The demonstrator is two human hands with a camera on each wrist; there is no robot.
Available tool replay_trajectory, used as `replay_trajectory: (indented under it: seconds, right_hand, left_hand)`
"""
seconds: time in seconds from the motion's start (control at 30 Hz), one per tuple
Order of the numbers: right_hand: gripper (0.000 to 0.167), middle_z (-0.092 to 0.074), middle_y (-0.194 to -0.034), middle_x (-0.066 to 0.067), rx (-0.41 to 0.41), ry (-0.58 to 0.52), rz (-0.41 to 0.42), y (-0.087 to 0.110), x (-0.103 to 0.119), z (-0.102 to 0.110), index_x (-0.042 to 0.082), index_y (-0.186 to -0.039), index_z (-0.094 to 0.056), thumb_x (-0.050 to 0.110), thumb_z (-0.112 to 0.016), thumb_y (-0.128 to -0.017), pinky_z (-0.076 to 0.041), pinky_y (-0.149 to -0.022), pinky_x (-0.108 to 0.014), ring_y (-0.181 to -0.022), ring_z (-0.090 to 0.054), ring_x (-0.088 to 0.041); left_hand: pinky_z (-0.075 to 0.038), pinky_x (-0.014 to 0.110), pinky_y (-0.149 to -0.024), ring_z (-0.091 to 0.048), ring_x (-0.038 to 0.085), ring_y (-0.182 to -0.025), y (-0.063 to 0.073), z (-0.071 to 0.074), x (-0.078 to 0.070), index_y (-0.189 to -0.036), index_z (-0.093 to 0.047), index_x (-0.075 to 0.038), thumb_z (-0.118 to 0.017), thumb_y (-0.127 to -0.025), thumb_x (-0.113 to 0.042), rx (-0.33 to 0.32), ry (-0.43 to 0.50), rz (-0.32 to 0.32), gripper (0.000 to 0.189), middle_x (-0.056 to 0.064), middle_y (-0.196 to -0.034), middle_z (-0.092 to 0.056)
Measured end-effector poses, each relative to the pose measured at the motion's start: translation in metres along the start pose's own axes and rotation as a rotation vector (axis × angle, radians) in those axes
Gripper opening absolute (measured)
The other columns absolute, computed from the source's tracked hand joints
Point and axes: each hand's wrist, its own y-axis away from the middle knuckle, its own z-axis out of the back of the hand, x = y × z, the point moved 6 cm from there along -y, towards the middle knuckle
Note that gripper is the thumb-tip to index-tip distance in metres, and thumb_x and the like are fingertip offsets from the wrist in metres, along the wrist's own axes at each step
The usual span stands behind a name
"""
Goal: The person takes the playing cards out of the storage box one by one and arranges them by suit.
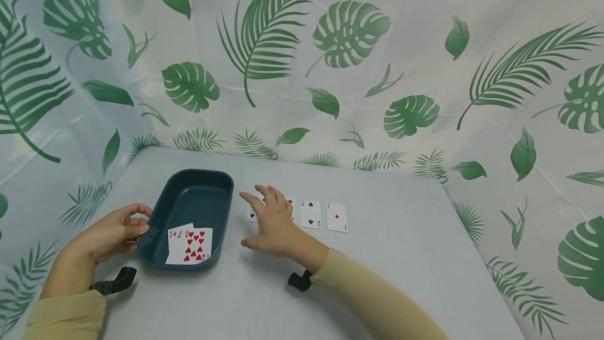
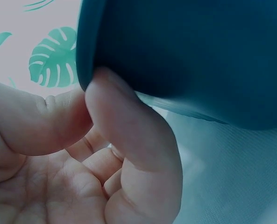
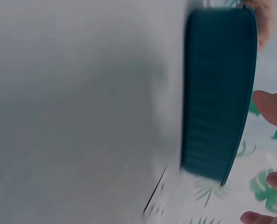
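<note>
My left hand (image 1: 113,232) grips the near left rim of a dark blue tray (image 1: 222,182), thumb and finger pinching its edge in the left wrist view. Inside the tray lie loose playing cards, a ten of hearts (image 1: 200,245) on top with the corners of two aces showing beside it. My right hand (image 1: 276,227) hovers over a row of face-up cards, fingers spread and holding nothing. To its right are a two of clubs (image 1: 311,214) and an ace of diamonds (image 1: 337,218). Other cards in the row are partly hidden behind the hand.
A pale cloth covers the table (image 1: 401,256). Behind it and at both sides hangs a white sheet (image 1: 283,119) printed with green leaves. Black wrist mounts (image 1: 123,279) are worn on both arms.
</note>
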Motion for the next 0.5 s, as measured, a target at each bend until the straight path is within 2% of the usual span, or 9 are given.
replay_trajectory:
  seconds: [0.27, 0.5]
  right_hand:
    - [0.105, -0.02, -0.178, -0.006, 0.037, 0.029, 0.113, -0.011, 0.042, -0.004, 0.038, -0.168, -0.031, 0.049, -0.091, -0.082, -0.027, -0.122, -0.065, -0.165, -0.014, -0.034]
    - [0.103, -0.018, -0.179, -0.004, 0.056, 0.07, 0.197, -0.022, 0.067, -0.016, 0.037, -0.167, -0.032, 0.05, -0.09, -0.083, -0.025, -0.125, -0.064, -0.165, -0.014, -0.035]
  left_hand:
    - [-0.056, 0.031, -0.065, -0.062, 0.016, -0.07, 0.0, 0.001, -0.002, -0.138, -0.036, 0.001, -0.051, -0.109, 0.0, 0.001, 0.004, 0.002, 0.033, 0.001, -0.086, -0.061]
    - [-0.057, 0.031, -0.065, -0.062, 0.014, -0.07, -0.001, 0.001, 0.0, -0.138, -0.036, 0.001, -0.051, -0.109, -0.001, 0.013, 0.002, -0.011, 0.033, 0.001, -0.086, -0.062]
